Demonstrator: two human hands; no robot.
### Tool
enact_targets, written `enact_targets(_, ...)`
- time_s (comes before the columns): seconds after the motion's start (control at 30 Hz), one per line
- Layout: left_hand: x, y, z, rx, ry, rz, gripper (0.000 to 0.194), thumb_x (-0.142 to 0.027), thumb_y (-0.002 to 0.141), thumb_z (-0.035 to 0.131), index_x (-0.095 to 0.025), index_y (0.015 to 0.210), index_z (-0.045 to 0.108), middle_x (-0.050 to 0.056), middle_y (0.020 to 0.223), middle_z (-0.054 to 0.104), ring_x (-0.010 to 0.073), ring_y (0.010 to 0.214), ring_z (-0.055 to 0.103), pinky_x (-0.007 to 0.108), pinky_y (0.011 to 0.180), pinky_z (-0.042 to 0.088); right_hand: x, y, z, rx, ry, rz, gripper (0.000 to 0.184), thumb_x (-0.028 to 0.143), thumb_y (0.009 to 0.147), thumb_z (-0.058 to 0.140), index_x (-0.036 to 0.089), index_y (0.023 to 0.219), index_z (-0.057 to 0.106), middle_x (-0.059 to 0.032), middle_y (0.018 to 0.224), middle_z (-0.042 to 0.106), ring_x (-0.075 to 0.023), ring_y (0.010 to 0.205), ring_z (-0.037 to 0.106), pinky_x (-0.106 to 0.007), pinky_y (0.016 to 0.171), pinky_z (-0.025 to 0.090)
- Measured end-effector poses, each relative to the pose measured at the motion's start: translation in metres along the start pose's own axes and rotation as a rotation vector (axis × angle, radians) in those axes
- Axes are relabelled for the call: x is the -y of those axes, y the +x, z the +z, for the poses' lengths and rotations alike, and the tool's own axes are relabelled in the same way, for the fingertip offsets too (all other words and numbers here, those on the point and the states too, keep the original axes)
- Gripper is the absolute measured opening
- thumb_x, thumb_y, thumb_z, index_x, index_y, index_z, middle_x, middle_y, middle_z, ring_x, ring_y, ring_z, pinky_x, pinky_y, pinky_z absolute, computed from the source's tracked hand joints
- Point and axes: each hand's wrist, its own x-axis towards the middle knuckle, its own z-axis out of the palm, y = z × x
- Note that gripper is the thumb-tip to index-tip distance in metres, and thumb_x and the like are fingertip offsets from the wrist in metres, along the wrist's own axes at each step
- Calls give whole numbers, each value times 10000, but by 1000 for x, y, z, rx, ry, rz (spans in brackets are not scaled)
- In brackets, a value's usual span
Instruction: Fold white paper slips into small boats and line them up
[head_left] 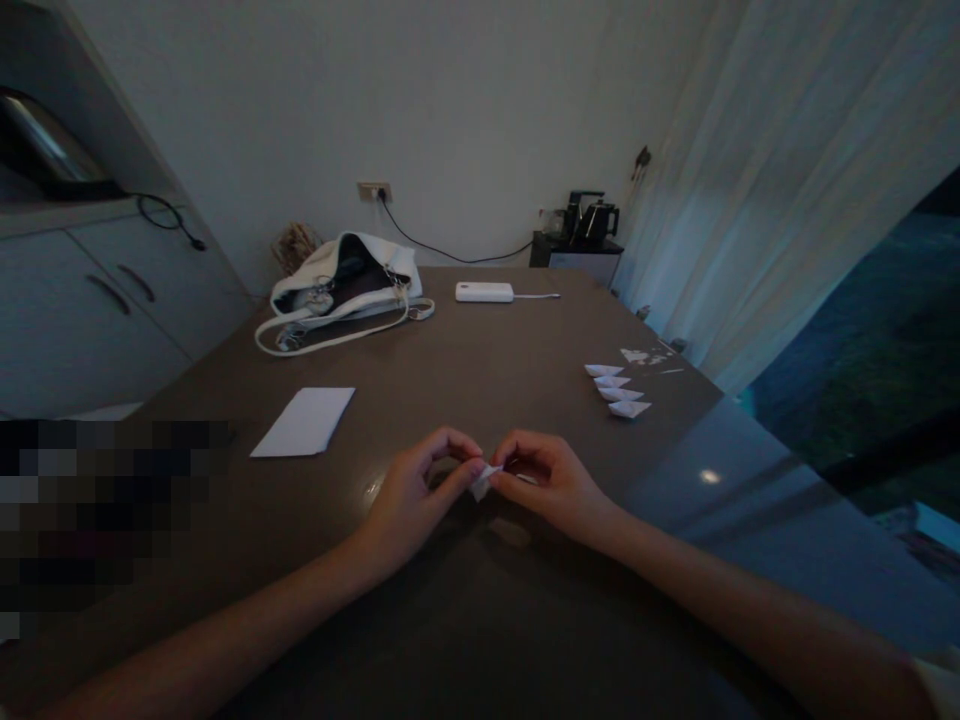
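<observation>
Between my two hands is a small piece of folded white paper (482,484), held just above the table near its middle. My left hand (427,485) pinches its left side between thumb and fingers. On the other side my right hand (546,480) pinches it the same way, and the fingers partly cover the paper. Several folded white paper boats (628,409) stand in a row on the table to the right. A stack of white paper sheets (304,422) lies to the left of my hands.
A white handbag (345,285) with its strap spread out sits at the back left of the brown table (480,370). Near the far edge lies a white power strip-like device (484,292) with a short cable. Paper scraps (636,356) lie beyond the boats.
</observation>
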Motion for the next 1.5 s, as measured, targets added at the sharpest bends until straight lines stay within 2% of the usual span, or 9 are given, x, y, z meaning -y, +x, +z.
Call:
enact_targets(0.1, 0, 5, -3, 80, -116, -92, 179, -275, 883, 515, -158, 828, 639, 17, 777, 667, 150, 749, 627, 237, 671, 478, 2, 0, -2, 17, -61, -60, 48, 194, 778, 613, 158, 762, 586, 3, 731, 578, -111, 685, 566, -239, 657, 462)
enact_targets(0.27, 3, 7, -3, 142, -96, -109, 94, -247, 803, 633, -166, 819, 678, 14, 787, 689, 162, 772, 626, 274, 728, 474, 1, -1, -3, 3, -132, -130, 18, 179, 783, 623, 172, 778, 607, -26, 832, 577, -130, 768, 573, -260, 705, 484)
enact_targets(0.47, 7, 8, -4, 226, -316, -226, 163, -313, 778, 656, -153, 750, 671, 6, 682, 666, 137, 644, 607, 229, 590, 460, 0, 2, -7, 52, 34, 0, 191, 319, 740, 725, 164, 803, 633, -17, 784, 605, -126, 708, 578, -266, 672, 482)
enact_targets(0.57, 5, 8, -5, 223, -389, -261, 186, -335, 764, 676, -152, 728, 667, -2, 660, 655, 124, 617, 594, 220, 580, 447, 1, 3, -7, 59, 113, 59, 206, 350, 755, 708, 157, 788, 644, -6, 728, 610, -110, 650, 557, -247, 615, 458)
enact_targets(0.77, 4, 7, -3, 249, -411, -295, 182, -326, 770, 675, -147, 736, 669, -5, 667, 649, 115, 621, 588, 213, 590, 434, 4, 1, -6, 45, 138, 62, 214, 341, 740, 719, 148, 740, 628, 9, 678, 587, -99, 613, 536, -232, 586, 430)
enact_targets(0.97, 4, 7, -3, 223, -363, -290, 203, -341, 779, 664, -142, 743, 674, 13, 682, 661, 128, 633, 595, 221, 583, 437, 3, 1, -6, 63, 162, 114, 220, 351, 747, 713, 150, 774, 626, 10, 652, 612, -101, 592, 574, -229, 574, 461)
enact_targets(1.13, 4, 6, -3, 218, -430, -327, 166, -316, 762, 679, -155, 722, 682, 3, 663, 670, 114, 598, 591, 211, 564, 434, 2, 2, -7, 75, 181, 116, 193, 314, 726, 740, 147, 761, 650, 0, 671, 647, -95, 602, 592, -217, 573, 464)
enact_targets(1.37, 1, 8, -3, 180, -424, -273, 128, -277, 742, 689, -155, 708, 669, -2, 666, 677, 116, 609, 602, 217, 585, 452, 4, 1, -6, 83, 256, 156, 223, 359, 753, 713, 148, 778, 643, 8, 675, 637, -97, 617, 596, -232, 610, 483)
enact_targets(1.5, 0, 7, -4, 155, -400, -231, 140, -272, 743, 682, -152, 689, 636, -12, 634, 648, 115, 593, 589, 219, 577, 453, 3, 0, -4, 110, 247, 180, 242, 335, 709, 755, 147, 805, 638, 10, 699, 633, -89, 620, 584, -221, 606, 467)
